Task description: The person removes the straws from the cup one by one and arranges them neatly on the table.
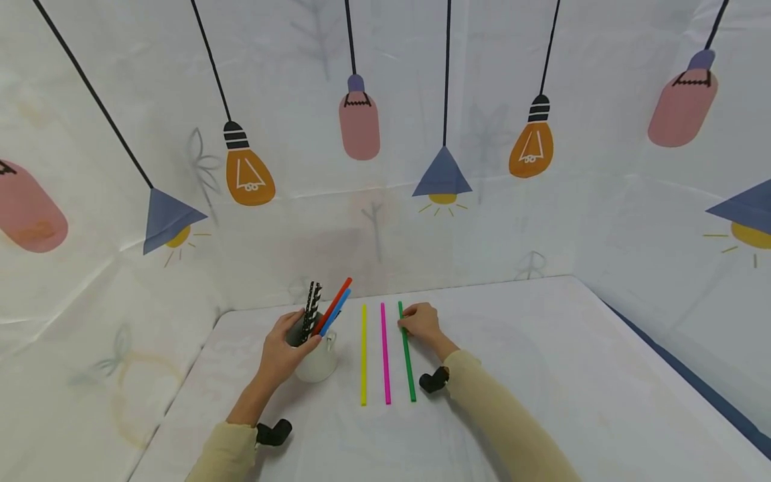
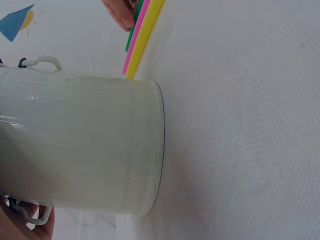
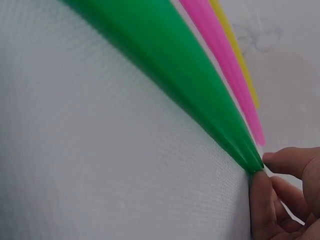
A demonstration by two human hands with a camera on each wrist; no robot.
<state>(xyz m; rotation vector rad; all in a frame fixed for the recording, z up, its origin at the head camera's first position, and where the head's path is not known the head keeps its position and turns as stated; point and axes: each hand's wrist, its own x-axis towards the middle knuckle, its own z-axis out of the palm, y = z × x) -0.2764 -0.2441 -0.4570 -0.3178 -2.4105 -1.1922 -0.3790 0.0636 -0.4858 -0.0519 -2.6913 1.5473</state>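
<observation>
My left hand [image 1: 283,351] grips the rim of a white enamel pot [image 1: 317,365] with small side handles, standing on the table. A red straw [image 1: 334,303], a blue straw [image 1: 338,310] and black-and-white patterned straws [image 1: 311,311] lean out of it; their lower ends are hidden inside. To the right, a yellow straw [image 1: 364,355], a pink straw [image 1: 385,355] and a green straw [image 1: 409,368] lie side by side, pointing away from me. My right hand [image 1: 423,323] pinches the green straw near its far end between thumb and fingers, as the right wrist view shows close up.
A white cloth covers the table [image 1: 542,375]. Behind it, and along both sides, hangs a pale sheet [image 1: 397,254] printed with lamps and bulbs. The table's back edge runs just beyond the straws' far ends.
</observation>
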